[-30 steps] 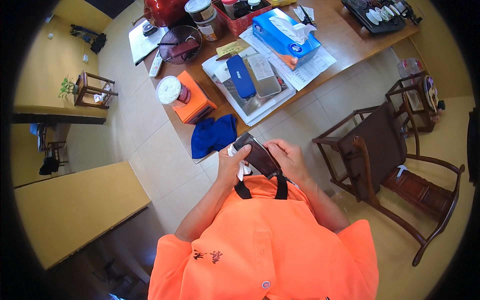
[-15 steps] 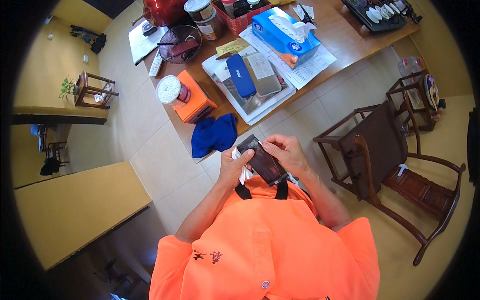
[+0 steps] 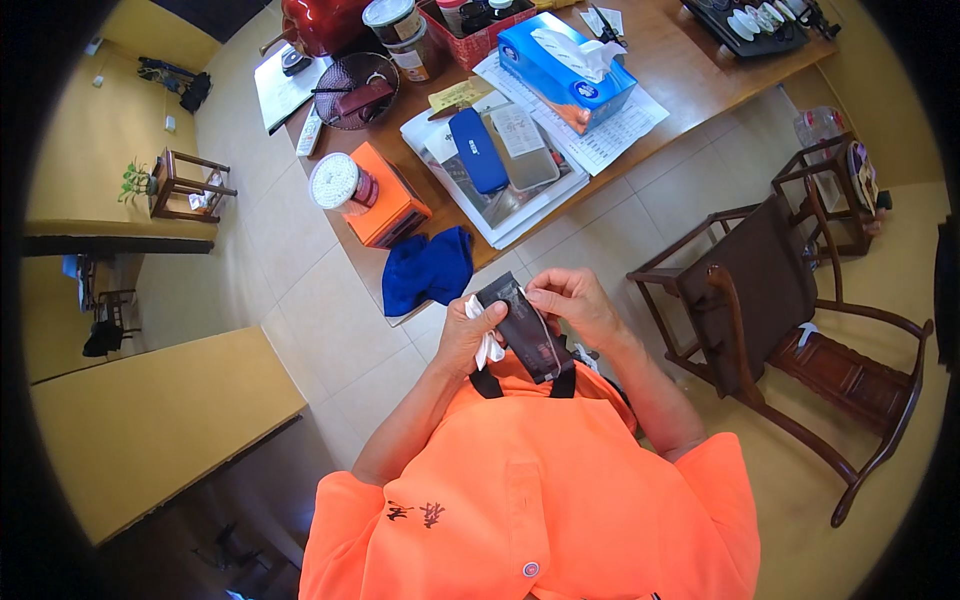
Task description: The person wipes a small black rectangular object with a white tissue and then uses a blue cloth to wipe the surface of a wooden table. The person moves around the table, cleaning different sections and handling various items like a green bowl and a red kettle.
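Above tiled floor (image 3: 330, 300), 2 hands (image 3: 470, 335) (image 3: 575, 305) clasp dark pouch (image 3: 527, 325).

Setting read as a home living or reception room, not a workplace. Floor was pale square tile (image 3: 330, 300); walls were yellow (image 3: 100, 130). At 12 o'clock stood a long wooden table (image 3: 700, 60) crowded with household clutter: a blue tissue box (image 3: 565, 60), printed papers (image 3: 610, 125), a blue case (image 3: 478, 150), lidded jars (image 3: 395, 25), a red basket (image 3: 480, 25), an orange box (image 3: 385, 195), a blue cloth (image 3: 425, 270) draped at the edge. At 3 o'clock was a dark carved wooden armchair (image 3: 770, 300). At 10 o'clock a small wooden stand (image 3: 185, 185) carried a potted plant (image 3: 135, 180). At 1 o'clock a dark tray (image 3: 760, 25) held small cups.
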### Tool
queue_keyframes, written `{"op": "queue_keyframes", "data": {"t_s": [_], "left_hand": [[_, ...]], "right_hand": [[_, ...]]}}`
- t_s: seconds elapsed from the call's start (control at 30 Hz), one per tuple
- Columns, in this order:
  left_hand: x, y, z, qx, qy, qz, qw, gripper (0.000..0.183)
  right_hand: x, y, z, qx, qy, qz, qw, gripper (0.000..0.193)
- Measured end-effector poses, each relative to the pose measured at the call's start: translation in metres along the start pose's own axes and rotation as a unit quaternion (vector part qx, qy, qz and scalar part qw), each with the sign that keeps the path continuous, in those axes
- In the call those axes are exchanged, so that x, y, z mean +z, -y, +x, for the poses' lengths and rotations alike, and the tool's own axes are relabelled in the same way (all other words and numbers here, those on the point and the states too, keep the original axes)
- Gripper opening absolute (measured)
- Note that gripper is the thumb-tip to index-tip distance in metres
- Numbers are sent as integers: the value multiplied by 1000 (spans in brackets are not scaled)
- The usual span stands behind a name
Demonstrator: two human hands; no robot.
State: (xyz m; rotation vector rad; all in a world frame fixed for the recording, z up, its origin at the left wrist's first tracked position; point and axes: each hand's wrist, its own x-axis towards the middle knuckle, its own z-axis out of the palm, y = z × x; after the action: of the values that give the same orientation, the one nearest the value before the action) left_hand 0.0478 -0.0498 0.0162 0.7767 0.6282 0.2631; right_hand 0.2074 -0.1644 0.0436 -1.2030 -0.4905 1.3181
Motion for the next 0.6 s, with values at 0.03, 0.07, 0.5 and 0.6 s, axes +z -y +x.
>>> {"op": "queue_keyframes", "data": {"t_s": [0.03,0.07,0.5,0.6], "left_hand": [[0,0,0,-3,5,-5,1000,20],[-1,0,-1,-7,9,-10,1000,21],[1,0,-3,-17,30,-41,999,23],[-1,1,-4,-21,37,-42,998,23]], "right_hand": [[0,0,0,2,6,8,1000,18],[0,1,0,5,12,15,1000,18],[2,-1,-3,20,19,29,999,17],[1,-3,-4,18,15,16,1000,17]]}}
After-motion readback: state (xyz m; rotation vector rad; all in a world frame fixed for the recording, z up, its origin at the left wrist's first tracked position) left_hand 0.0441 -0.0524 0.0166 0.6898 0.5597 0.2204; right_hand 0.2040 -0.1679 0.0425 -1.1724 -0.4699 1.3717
